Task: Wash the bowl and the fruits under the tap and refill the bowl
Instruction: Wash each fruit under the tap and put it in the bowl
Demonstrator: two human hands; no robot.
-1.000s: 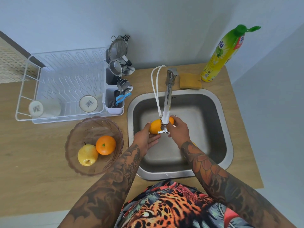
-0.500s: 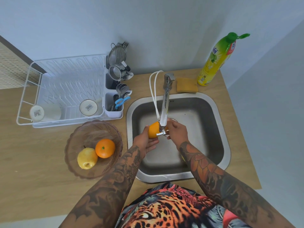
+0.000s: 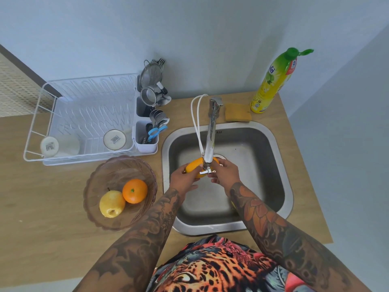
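An orange-yellow fruit (image 3: 194, 165) is held under the spout of the chrome tap (image 3: 211, 133), above the steel sink (image 3: 273, 165). My left hand (image 3: 183, 179) grips its left side and my right hand (image 3: 226, 174) cups its right side, fingers by the spout's tip. The tap hides the fruit's middle. To the left on the counter stands a clear pinkish glass bowl (image 3: 109, 173) holding an orange (image 3: 134, 191) and a yellow apple-like fruit (image 3: 112, 204). A bit of something yellow (image 3: 232, 205) shows in the sink behind my right forearm.
A white dish rack (image 3: 84, 114) with two cups and a cutlery holder stands at the back left. A yellow sponge (image 3: 237, 112) and a dish-soap bottle (image 3: 274, 81) sit behind the sink. The counter's right edge runs close to the sink.
Both hands have kept the fruit under the spout and turned it a little, so more of it shows on the left. The camera has tilted, shifting the scene down in view.
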